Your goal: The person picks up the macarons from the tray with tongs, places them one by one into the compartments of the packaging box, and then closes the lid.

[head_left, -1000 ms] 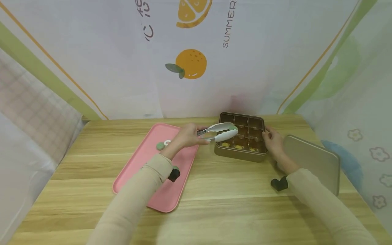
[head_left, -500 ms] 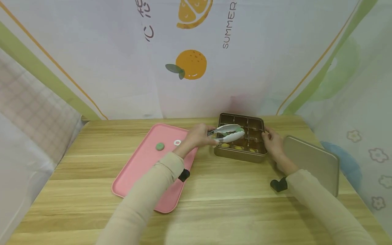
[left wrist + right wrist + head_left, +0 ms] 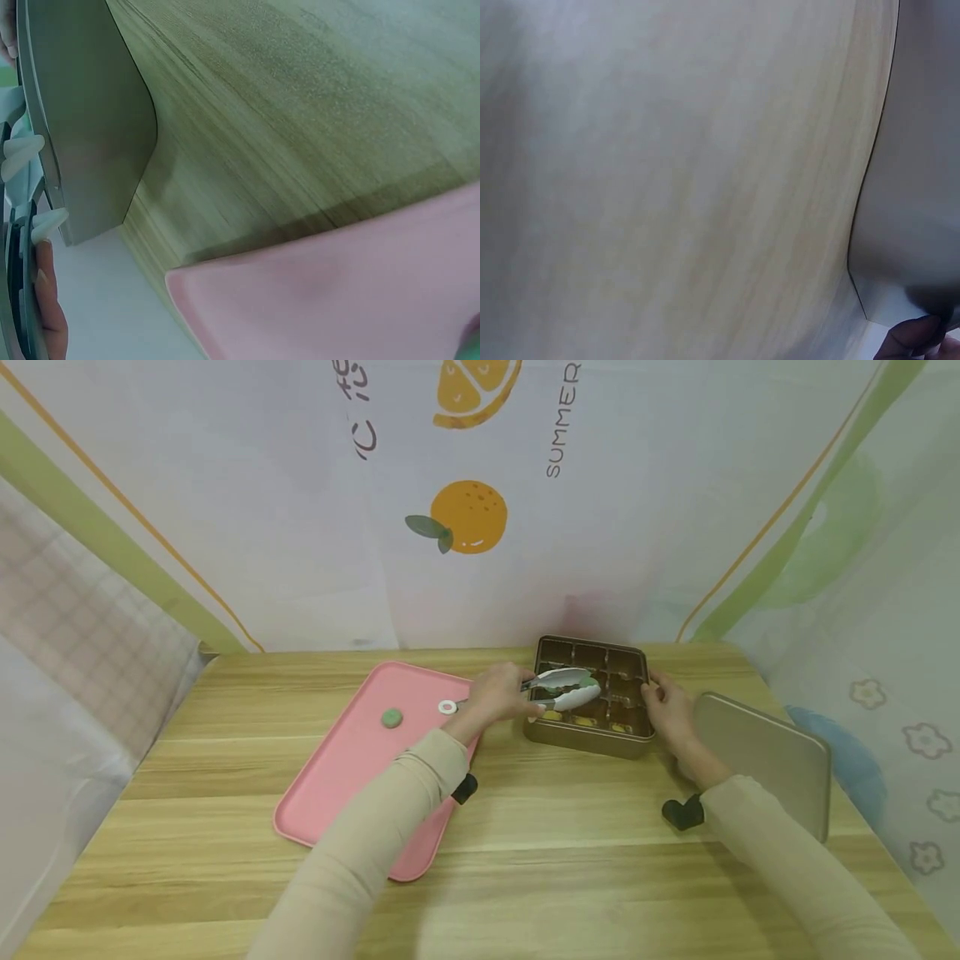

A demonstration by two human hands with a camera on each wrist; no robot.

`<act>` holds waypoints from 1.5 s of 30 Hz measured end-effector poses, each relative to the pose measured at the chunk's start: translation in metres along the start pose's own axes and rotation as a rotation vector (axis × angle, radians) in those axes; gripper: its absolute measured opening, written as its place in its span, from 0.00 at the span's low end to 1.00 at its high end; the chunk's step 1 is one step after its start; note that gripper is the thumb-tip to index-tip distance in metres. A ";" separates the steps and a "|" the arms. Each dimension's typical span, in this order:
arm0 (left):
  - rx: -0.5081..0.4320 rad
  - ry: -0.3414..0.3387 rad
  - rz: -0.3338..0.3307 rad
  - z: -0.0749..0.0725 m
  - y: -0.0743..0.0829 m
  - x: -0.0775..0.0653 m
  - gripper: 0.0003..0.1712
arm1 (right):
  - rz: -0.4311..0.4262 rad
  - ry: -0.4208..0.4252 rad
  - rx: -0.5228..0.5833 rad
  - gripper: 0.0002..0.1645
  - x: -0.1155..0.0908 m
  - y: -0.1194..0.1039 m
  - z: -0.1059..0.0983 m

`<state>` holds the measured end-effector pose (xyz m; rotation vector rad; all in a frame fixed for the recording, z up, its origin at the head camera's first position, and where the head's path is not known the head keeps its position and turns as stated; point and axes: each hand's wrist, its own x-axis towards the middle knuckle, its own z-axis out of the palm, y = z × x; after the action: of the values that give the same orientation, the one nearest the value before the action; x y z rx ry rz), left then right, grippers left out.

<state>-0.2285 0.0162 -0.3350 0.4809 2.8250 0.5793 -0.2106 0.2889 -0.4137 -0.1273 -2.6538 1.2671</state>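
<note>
My left hand [image 3: 495,693] grips a pair of metal tongs with white scalloped tips [image 3: 577,697], its pull ring showing behind the wrist. Between the tips, low over the middle of a brown divided box [image 3: 588,742], is a small green round piece [image 3: 591,682]; whether it touches the divider is unclear. Yellow pieces [image 3: 585,722] lie in the box's front row. My right hand [image 3: 670,714] holds the box's right rim with thumb and fingers. The left wrist view has the tongs [image 3: 22,154] beside the box wall [image 3: 97,127]; the right wrist view catches only fingertips [image 3: 911,335] at the box.
A pink tray [image 3: 352,777] lies to the left, bearing another green round piece [image 3: 392,718]. To the right, a flat metal lid [image 3: 765,752] lies partly behind the right forearm. A printed curtain [image 3: 315,568] hangs along the table's back edge.
My left hand has moved right with the tongs, bringing the green piece farther over the box's middle; it has nearly stopped in the last half second. My right hand stays at the rim.
</note>
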 end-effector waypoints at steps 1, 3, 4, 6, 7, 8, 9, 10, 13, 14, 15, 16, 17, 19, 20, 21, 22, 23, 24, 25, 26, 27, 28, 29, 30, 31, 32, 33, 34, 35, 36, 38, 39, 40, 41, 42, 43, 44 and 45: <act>0.006 0.003 -0.001 0.000 0.000 0.000 0.37 | 0.001 -0.001 -0.001 0.27 0.000 0.000 0.000; 0.013 0.006 0.001 0.000 0.001 -0.001 0.37 | -0.001 -0.004 0.004 0.27 0.001 0.000 0.000; 0.016 0.007 0.002 -0.001 0.002 -0.001 0.36 | -0.004 -0.006 0.007 0.27 0.001 0.000 0.000; 0.016 0.010 0.010 -0.001 0.002 -0.002 0.35 | -0.011 -0.008 0.008 0.27 0.002 0.000 0.000; 0.015 0.010 0.013 -0.001 0.002 -0.002 0.35 | -0.015 -0.010 0.010 0.27 0.002 0.000 0.000; 0.013 0.009 0.014 -0.001 0.002 -0.002 0.35 | -0.019 -0.010 0.010 0.27 0.001 0.000 0.000; 0.013 0.009 0.015 -0.001 0.002 -0.002 0.35 | -0.022 -0.009 0.008 0.27 0.001 -0.001 0.000; 0.013 0.010 0.014 -0.001 0.001 -0.002 0.35 | -0.025 -0.007 0.005 0.27 0.001 -0.001 0.000; 0.022 0.013 0.014 0.000 0.001 -0.001 0.35 | -0.025 -0.003 -0.002 0.27 0.000 -0.002 0.000; 0.025 0.014 0.014 0.000 0.001 -0.001 0.35 | -0.023 -0.002 -0.003 0.27 0.000 -0.002 0.000; 0.029 0.014 0.013 0.000 0.001 -0.001 0.35 | -0.021 -0.002 -0.002 0.26 0.000 -0.002 0.000; 0.034 0.015 0.013 0.001 0.001 -0.001 0.36 | -0.020 -0.002 -0.001 0.26 0.000 -0.002 0.000; 0.035 0.014 0.012 0.001 0.001 -0.001 0.36 | -0.020 -0.003 0.003 0.26 0.000 -0.002 0.000; 0.033 0.014 0.008 0.002 0.000 -0.001 0.37 | -0.019 -0.004 0.009 0.26 -0.001 -0.002 0.000; 0.029 0.014 0.007 0.002 0.000 -0.001 0.37 | -0.019 -0.004 0.011 0.26 -0.001 -0.002 0.000; 0.021 0.013 0.004 0.002 -0.001 -0.001 0.38 | -0.021 -0.004 0.014 0.26 -0.001 -0.002 0.001; 0.005 0.011 0.000 0.002 -0.001 -0.002 0.38 | -0.021 -0.003 0.016 0.26 -0.001 -0.002 0.001; -0.012 0.010 -0.001 0.002 -0.002 -0.002 0.38 | -0.022 -0.002 0.016 0.26 -0.001 -0.002 0.001; -0.030 0.009 0.000 0.002 -0.003 -0.003 0.38 | -0.023 -0.001 0.015 0.26 -0.001 -0.002 0.001; -0.047 0.008 0.006 0.003 -0.005 -0.003 0.38 | -0.023 0.000 0.013 0.26 -0.001 -0.002 0.001; -0.070 0.008 0.013 0.003 -0.007 -0.004 0.39 | -0.024 0.002 0.011 0.26 -0.001 -0.002 0.001; -0.095 0.007 0.021 0.003 -0.009 -0.005 0.38 | -0.025 0.003 0.008 0.26 -0.001 -0.002 0.001; -0.113 0.009 0.033 0.003 -0.012 -0.007 0.38 | -0.027 0.004 0.004 0.26 -0.002 -0.002 0.001; -0.130 0.009 0.041 0.002 -0.014 -0.008 0.38 | -0.028 0.004 0.001 0.26 -0.002 -0.002 0.001; -0.149 0.006 0.049 0.002 -0.017 -0.010 0.39 | -0.029 0.004 0.000 0.26 -0.002 -0.002 0.001; -0.165 0.005 0.052 0.001 -0.021 -0.013 0.39 | -0.028 0.004 -0.001 0.26 -0.002 -0.002 0.001; -0.183 0.002 0.050 -0.001 -0.024 -0.016 0.39 | -0.029 0.003 -0.001 0.26 -0.002 -0.002 0.000; -0.195 0.000 0.046 -0.002 -0.027 -0.020 0.39 | -0.029 -0.003 -0.006 0.26 -0.002 -0.002 0.000; -0.205 0.000 0.040 -0.003 -0.031 -0.024 0.39 | -0.025 -0.007 -0.009 0.27 -0.002 -0.003 0.000; -0.221 -0.002 0.029 -0.004 -0.035 -0.028 0.40 | -0.020 -0.011 -0.011 0.27 -0.002 -0.003 -0.001; -0.228 0.000 0.027 -0.005 -0.039 -0.032 0.39 | -0.015 -0.015 -0.016 0.27 -0.002 -0.003 -0.001; -0.233 0.013 0.035 -0.007 -0.049 -0.042 0.38 | -0.005 -0.022 -0.023 0.28 -0.001 -0.003 -0.002; -0.242 0.016 0.035 -0.008 -0.053 -0.047 0.37 | 0.000 -0.025 -0.028 0.28 -0.001 -0.003 -0.002; -0.251 0.018 0.033 -0.009 -0.058 -0.052 0.37 | 0.004 -0.025 -0.028 0.28 -0.001 -0.003 -0.002; -0.257 0.016 0.032 -0.010 -0.063 -0.057 0.37 | 0.003 -0.026 -0.029 0.28 -0.001 -0.003 -0.002; -0.259 0.019 0.034 -0.010 -0.068 -0.062 0.37 | 0.003 -0.029 -0.030 0.28 -0.001 -0.003 -0.002; -0.257 0.017 0.033 -0.012 -0.073 -0.068 0.37 | 0.000 -0.029 -0.025 0.28 -0.001 -0.003 -0.002; -0.262 0.014 0.025 -0.013 -0.078 -0.073 0.38 | -0.003 -0.029 -0.023 0.28 -0.001 -0.002 -0.002; -0.261 0.014 0.023 -0.014 -0.083 -0.079 0.37 | -0.005 -0.033 -0.021 0.28 -0.001 -0.002 -0.002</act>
<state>-0.1819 -0.0890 -0.3456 0.4599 2.7045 0.9426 -0.2093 0.2893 -0.4111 -0.1032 -2.6945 1.2501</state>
